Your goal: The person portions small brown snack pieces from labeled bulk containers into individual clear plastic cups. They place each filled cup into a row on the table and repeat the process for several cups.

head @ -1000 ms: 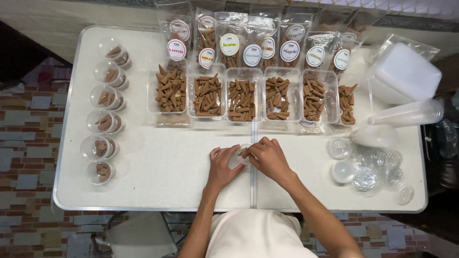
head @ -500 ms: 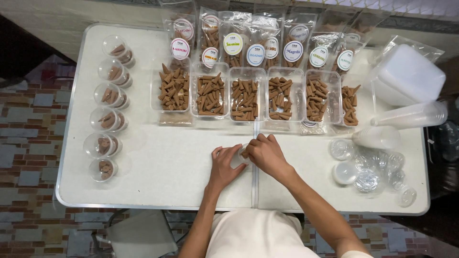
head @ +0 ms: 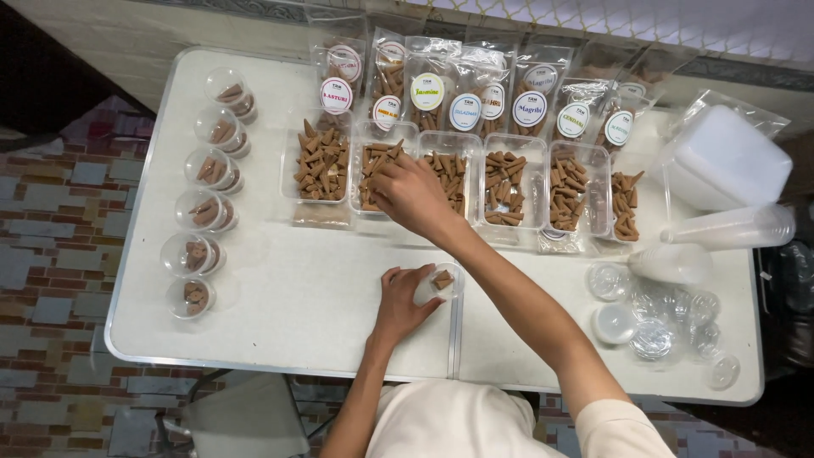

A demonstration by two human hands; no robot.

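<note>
Left hand [head: 401, 298] curls around a small clear cup [head: 440, 282] with a few brown cones inside, low in the frame's centre on the white table [head: 280, 288], near its front edge. Right hand [head: 409, 192], earlier beside the cup, has reached up into the second clear tray [head: 379, 170] of cones, fingers bunched; whether they pinch a cone cannot be told. Bare tabletop lies open to the left, before the row of filled cups [head: 206, 212].

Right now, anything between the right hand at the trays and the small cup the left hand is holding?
Nothing visible. The right hand is in the second tray of brown cones; the left hand steadies the small clear cup on the white table. Only bare tabletop lies between them, besides the right forearm itself.
</note>
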